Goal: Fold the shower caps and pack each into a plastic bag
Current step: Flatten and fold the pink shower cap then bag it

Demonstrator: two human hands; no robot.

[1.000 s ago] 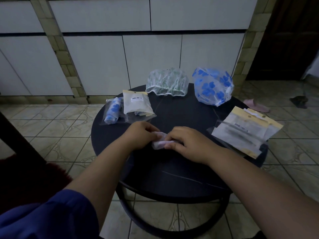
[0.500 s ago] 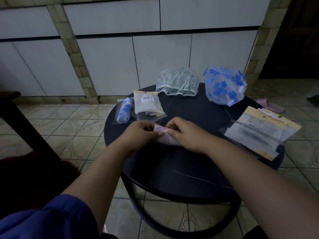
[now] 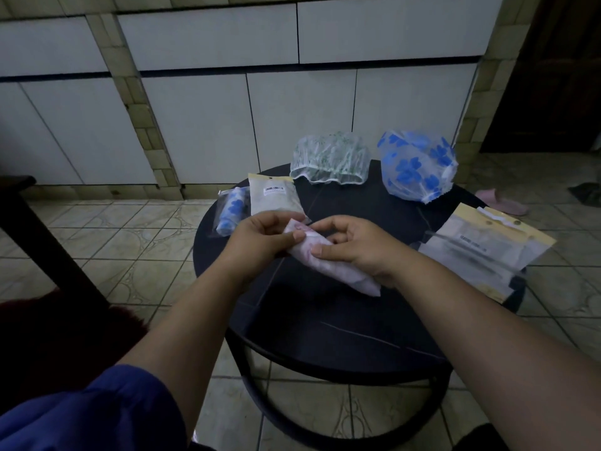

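Both hands hold a pink shower cap (image 3: 328, 265) that is rolled into a narrow bundle just above the round dark table (image 3: 341, 323). The left hand (image 3: 260, 242) pinches its upper end between thumb and curled fingers, and the right hand (image 3: 354, 245) wraps round the middle, thumb pressing on top, while the lower end pokes out free below the right palm. The thing looks like thin plastic film: very light, soft and probably slippery, so the roll would likely spring open if the pinch loosens. It seems best held across the roll near both ends, squeezing the layers flat to push air out, before sliding one end into a bag. Empty bags (image 3: 481, 252) lie at the right edge of the table. Two packed bags (image 3: 260, 200) lie at the left. A green cap (image 3: 330, 162) and a blue flowered cap (image 3: 416, 170) sit puffed up at the far side, not yet folded.
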